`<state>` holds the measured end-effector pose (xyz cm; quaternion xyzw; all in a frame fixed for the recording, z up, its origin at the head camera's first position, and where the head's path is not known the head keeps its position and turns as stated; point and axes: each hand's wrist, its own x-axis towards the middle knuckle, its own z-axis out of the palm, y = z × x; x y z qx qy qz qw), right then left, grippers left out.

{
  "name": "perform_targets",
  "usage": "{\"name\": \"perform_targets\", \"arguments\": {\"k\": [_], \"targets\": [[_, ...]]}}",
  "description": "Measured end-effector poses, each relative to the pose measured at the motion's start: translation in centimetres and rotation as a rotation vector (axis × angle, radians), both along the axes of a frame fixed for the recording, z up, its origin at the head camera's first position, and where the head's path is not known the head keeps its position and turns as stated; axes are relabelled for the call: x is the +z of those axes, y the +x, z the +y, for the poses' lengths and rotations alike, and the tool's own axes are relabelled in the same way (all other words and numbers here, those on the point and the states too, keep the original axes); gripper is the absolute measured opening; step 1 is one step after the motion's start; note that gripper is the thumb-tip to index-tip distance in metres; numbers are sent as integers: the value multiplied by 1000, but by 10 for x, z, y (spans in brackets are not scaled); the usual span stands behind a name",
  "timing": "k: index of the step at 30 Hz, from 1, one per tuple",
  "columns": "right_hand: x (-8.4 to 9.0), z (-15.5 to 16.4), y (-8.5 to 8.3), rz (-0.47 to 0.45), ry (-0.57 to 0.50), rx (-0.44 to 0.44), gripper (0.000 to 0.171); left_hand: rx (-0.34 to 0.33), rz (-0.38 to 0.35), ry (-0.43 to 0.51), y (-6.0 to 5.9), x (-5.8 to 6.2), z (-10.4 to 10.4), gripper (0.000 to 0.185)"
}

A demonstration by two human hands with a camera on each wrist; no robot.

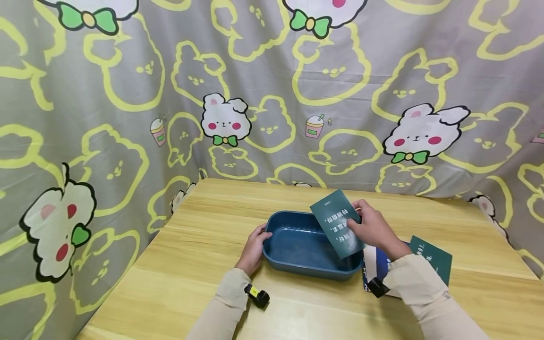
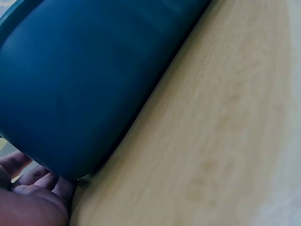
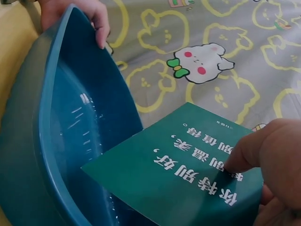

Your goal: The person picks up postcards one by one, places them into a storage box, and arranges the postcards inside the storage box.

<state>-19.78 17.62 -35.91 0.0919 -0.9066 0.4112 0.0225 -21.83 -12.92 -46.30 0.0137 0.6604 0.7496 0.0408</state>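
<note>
A blue plastic bin (image 1: 293,268) with rounded corners sits on the table. My left hand (image 1: 253,248) grips its left end, thumb over the rim; in the left wrist view the fingers lie against the outer wall (image 2: 80,89). Over the bin's right part, my right hand (image 1: 374,229) pinches a dark green card (image 1: 333,219) with white printed characters. The card is tilted, thumb on its printed face (image 3: 136,174); the fingers behind it are partly hidden. Below the right wrist lies a blue and cream item (image 1: 370,264), partly covered, its kind unclear.
Another green card (image 1: 437,259) lies right of the bin, by the right sleeve, on or beside the blue and cream item. The wooden table (image 1: 187,245) extends around the bin. A grey curtain (image 1: 263,156) with cartoon rabbits hangs behind and at the left.
</note>
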Motion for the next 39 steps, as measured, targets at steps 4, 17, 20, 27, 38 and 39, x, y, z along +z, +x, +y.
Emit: {"name": "perform_targets", "arguments": {"k": [4, 17, 20, 27, 38, 39], "targets": [[-1, -4, -3, 29, 9, 52, 31, 4, 1, -1, -1, -2, -1, 46], [-6, -13, -14, 42, 61, 201, 27, -6, -5, -13, -3, -1, -1, 46], [-7, -15, -14, 43, 62, 223, 28, -9, -4, -25, -3, -2, -2, 47], [-11, -21, -17, 37, 91, 254, 29, -12, -6, -15, -2, -2, -3, 47], [-12, -32, -22, -7, 160, 298, 34, -11, 0, -16, 0, 1, -2, 45], [-12, -32, -23, -10, 172, 302, 34, -10, 2, -15, 0, 1, -2, 45]]}}
